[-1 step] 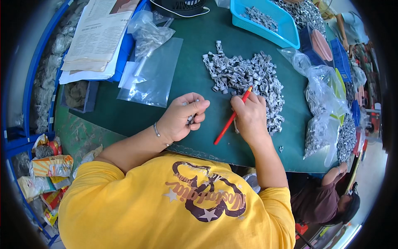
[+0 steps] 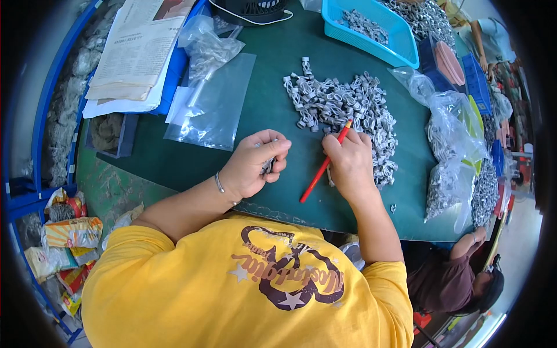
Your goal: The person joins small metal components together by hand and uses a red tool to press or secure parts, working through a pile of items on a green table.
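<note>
My left hand (image 2: pixel 254 167) is closed around a few small grey metal clips (image 2: pixel 269 166), just above the near edge of the dark green table (image 2: pixel 191 165). My right hand (image 2: pixel 349 163) grips a red stick (image 2: pixel 321 169) that slants down to the left. Its upper tip touches the near edge of a large heap of grey metal clips (image 2: pixel 342 104) spread over the middle of the table. The two hands sit close together, about a hand's width apart.
Flat clear plastic bags (image 2: pixel 213 107) lie to the left of the heap, with folded newspapers (image 2: pixel 136 52) beyond. A blue basket (image 2: pixel 377 29) of clips stands at the back. Filled clear bags (image 2: pixel 452 156) line the right edge. Another person (image 2: pixel 458 278) sits at the lower right.
</note>
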{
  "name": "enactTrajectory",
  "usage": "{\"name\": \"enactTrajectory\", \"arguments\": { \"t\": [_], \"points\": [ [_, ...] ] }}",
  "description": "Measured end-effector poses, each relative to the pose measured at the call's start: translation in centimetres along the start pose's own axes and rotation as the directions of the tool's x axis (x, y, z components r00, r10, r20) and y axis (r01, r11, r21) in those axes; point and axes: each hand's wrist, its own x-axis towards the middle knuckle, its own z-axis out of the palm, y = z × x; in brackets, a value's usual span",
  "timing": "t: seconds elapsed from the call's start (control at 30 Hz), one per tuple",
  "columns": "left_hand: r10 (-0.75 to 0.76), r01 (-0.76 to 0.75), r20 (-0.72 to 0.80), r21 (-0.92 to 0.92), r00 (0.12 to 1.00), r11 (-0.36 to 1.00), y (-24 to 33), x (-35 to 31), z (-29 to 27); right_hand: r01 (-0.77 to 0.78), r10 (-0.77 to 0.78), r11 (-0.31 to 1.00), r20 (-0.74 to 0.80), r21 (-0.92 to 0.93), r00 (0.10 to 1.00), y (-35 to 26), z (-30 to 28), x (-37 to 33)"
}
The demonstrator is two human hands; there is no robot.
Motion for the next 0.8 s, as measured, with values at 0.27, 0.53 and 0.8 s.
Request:
{"name": "enactTrajectory", "arguments": {
  "t": [0.27, 0.53, 0.8],
  "points": [
    [0.367, -0.293, 0.039, 0.681, 0.929, 0.671, -0.5, -0.3, 0.9, -0.237, 0.495, 0.357, 0.032, 0.904, 0.868, -2.3, -0.6, -0.9],
    [0.413, -0.384, 0.151, 0.730, 0.898, 0.566, -0.2, -1.3, 2.0, -0.156, 0.489, -0.337, 0.314, 0.929, 0.813, -2.9, -0.1, -2.2],
    [0.461, -0.555, 0.352, 0.705, 0.814, 0.441, -0.2, -0.8, 2.2, 0.117, 0.546, 0.015, -0.106, 0.993, 0.831, -4.0, 1.8, -3.5]
  ]
}}
